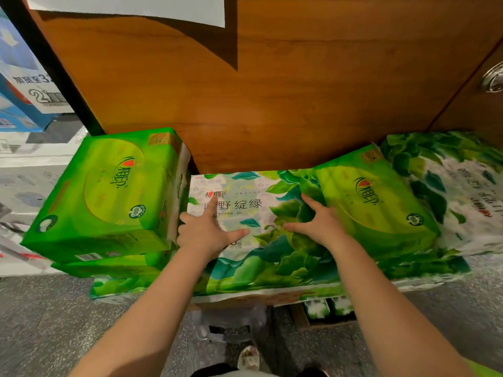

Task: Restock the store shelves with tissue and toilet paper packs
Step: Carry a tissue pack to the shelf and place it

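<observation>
A white tissue pack printed with green leaves (253,210) lies flat in the middle, against a wooden panel. My left hand (206,231) rests on its top with fingers spread straight. My right hand (317,223) also lies flat on it, fingers spread, beside a bright green tissue pack (378,202) that leans on the right. Another bright green pack (106,191) sits on the left, stacked on a second green pack (114,265). A further leaf-printed pack (460,186) lies at the far right.
The brown wooden panel (272,99) rises behind the packs, with a metal handle (494,77) at the right edge. Blue and white boxes (24,85) stand at the far left. Speckled grey floor (49,317) and a clear plastic bag (231,325) lie below.
</observation>
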